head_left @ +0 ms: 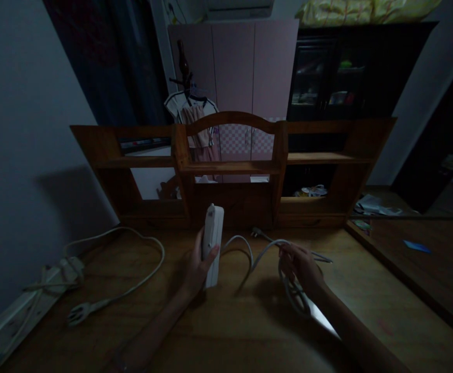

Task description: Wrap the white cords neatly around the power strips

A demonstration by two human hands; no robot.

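My left hand [200, 267] is wrapped round a white power strip [213, 235], held upright above the wooden desk [230, 321]. The strip's white cable [245, 248] loops to the right into my right hand [298, 264], whose fingers are closed on several coils of it. The cable's plug [256, 232] lies on the desk just beyond the loop, near the shelf base.
A wooden desk-top shelf unit [230, 166] stands along the far edge. A second power strip [28, 300] with a white cord [133, 259] and plug [79, 312] lies at the left by the wall. Another desk surface [424, 259] with papers adjoins on the right.
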